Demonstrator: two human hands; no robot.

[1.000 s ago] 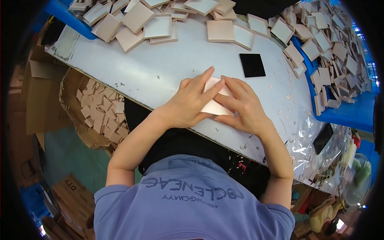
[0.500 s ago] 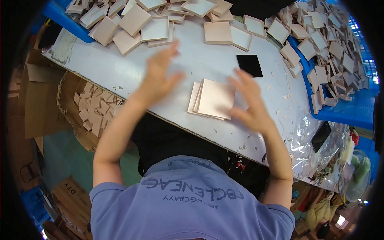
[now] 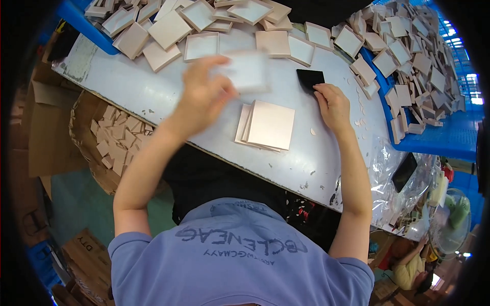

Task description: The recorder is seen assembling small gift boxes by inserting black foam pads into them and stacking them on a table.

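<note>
My left hand (image 3: pixel 201 94) grips a shallow square box half (image 3: pixel 249 71) by its edge. Its white inside shows, and both are smeared by motion. Over to the right, the fingers of my right hand (image 3: pixel 333 104) pinch a corner of a thin black square sheet (image 3: pixel 309 78), which looks bent near the fingertips. Between my hands a small stack of pale pink square box pieces (image 3: pixel 271 125) lies on the white table (image 3: pixel 168 109), its layers slightly askew.
More box halves (image 3: pixel 171 28) lie heaped along the table's far edge. A blue crate (image 3: pixel 434 141) full of them stands at the right. Clear plastic with a dark flat object (image 3: pixel 405 172) lies at the near right. A cardboard box (image 3: pixel 84 137) of pieces sits below left.
My left hand now has a box half from the far pile. My right hand has moved from the stack to the black sheet and taken its corner.
</note>
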